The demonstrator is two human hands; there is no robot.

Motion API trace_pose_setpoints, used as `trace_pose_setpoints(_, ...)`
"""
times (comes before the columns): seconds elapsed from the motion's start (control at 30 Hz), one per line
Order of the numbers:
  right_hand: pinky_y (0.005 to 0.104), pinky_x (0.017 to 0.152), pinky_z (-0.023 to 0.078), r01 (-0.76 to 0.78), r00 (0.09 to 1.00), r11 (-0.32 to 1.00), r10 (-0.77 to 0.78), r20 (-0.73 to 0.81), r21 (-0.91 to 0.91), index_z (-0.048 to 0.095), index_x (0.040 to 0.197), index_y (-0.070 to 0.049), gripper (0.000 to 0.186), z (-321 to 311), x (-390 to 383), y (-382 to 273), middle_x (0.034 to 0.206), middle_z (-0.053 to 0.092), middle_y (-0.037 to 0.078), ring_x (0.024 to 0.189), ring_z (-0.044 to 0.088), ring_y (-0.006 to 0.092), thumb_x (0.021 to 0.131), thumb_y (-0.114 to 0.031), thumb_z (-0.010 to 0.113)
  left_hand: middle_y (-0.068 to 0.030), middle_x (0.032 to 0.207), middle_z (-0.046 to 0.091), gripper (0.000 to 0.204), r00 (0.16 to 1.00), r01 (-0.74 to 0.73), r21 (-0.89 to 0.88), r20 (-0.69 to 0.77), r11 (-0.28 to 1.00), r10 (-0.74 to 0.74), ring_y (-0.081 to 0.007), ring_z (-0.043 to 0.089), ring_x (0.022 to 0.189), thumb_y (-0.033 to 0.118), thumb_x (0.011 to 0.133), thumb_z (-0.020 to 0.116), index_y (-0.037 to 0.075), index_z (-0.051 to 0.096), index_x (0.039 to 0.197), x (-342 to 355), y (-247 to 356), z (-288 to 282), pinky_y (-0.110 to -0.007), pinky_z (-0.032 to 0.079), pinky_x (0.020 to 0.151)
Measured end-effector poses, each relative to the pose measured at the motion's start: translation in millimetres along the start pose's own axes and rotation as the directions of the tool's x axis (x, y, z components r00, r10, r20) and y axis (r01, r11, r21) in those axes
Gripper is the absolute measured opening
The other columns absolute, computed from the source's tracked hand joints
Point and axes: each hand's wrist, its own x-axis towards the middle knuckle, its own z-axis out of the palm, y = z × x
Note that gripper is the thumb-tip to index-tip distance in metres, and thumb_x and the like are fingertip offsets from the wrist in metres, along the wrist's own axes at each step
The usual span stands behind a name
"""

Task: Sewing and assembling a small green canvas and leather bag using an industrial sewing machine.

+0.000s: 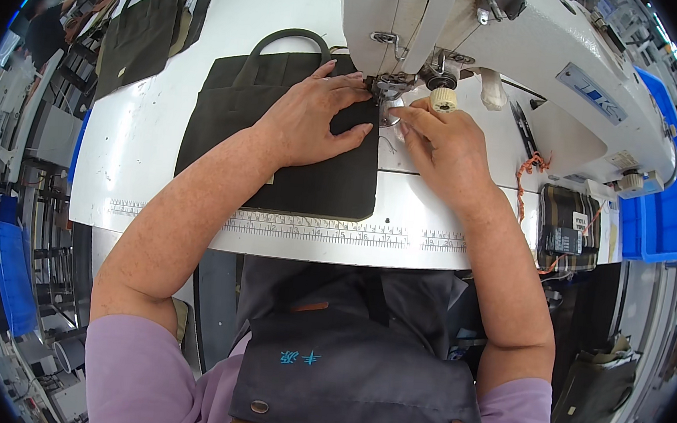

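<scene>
A dark olive fabric bag with a loop handle lies flat on the white sewing table. My left hand presses flat on the bag, fingers spread, its fingertips close to the presser foot of the white sewing machine. My right hand rests at the bag's right edge just below the needle, fingertips pinched at the fabric edge. On one of its fingers sits a pale ribbed thimble.
More dark olive bags are stacked at the table's far left. A ruler strip runs along the near table edge. A plaid pouch lies at the right, beside blue bins. Scissors lie under the machine arm.
</scene>
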Motion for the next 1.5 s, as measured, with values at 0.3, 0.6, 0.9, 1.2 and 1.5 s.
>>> trace_pose_setpoints(0.3,0.0397,0.064,0.050,0.077,0.995,0.978,-0.087,-0.043,-0.192,0.074,0.122,-0.018,0.039,-6,2,-4,0.084,0.063,0.003,0.069,0.063,0.0235,0.085,-0.005,0.068,-0.0185,0.125,0.069,0.042,0.996,-0.069,-0.047,-0.065,0.997,0.066,-0.0347,0.063,0.123,0.027,0.089,0.074,0.000,0.070,0.121,1,-8,0,-0.050,0.033,0.124)
trace_pose_setpoints(0.6,0.0403,0.064,0.052,-0.007,0.999,0.946,0.021,0.040,-0.325,0.076,0.110,-0.013,0.024,1,0,1,0.084,0.061,0.005,0.071,0.065,0.0245,0.088,-0.015,0.068,-0.0184,0.130,0.067,0.042,0.998,-0.061,-0.049,-0.024,0.997,0.060,-0.0332,0.060,0.128,0.028,0.092,0.072,0.002,0.069,0.124,2,-11,-2,-0.049,0.031,0.125)
trace_pose_setpoints(0.9,0.0423,0.067,0.055,-0.044,0.998,0.970,0.053,0.031,-0.237,0.075,0.109,-0.010,0.022,4,-4,1,0.085,0.062,0.007,0.074,0.067,0.0282,0.090,-0.016,0.066,-0.0141,0.140,0.064,0.044,1.000,0.001,-0.004,0.011,1.000,-0.001,-0.0262,0.055,0.136,0.037,0.095,0.067,0.003,0.071,0.124,2,-8,-3,-0.044,0.028,0.127)
trace_pose_setpoints(1.2,0.0426,0.068,0.056,-0.037,0.998,0.979,0.045,0.033,-0.202,0.075,0.107,-0.009,0.021,3,-2,3,0.083,0.064,0.007,0.077,0.069,0.0283,0.092,-0.018,0.065,-0.0154,0.127,0.067,0.039,0.997,-0.054,0.032,-0.061,0.998,0.056,-0.0326,0.060,0.127,0.031,0.095,0.068,0.003,0.067,0.123,3,-11,-1,-0.049,0.030,0.126)
trace_pose_setpoints(1.5,0.0433,0.068,0.056,0.017,1.000,0.982,-0.019,-0.010,-0.187,0.075,0.103,-0.009,0.017,10,-7,7,0.081,0.064,0.008,0.075,0.068,0.0296,0.093,-0.019,0.066,-0.0118,0.143,0.060,0.053,0.992,-0.111,0.216,-0.034,0.970,0.121,-0.0288,0.049,0.141,0.041,0.092,0.072,0.007,0.063,0.131,-30,22,-17,-0.051,0.029,0.124)
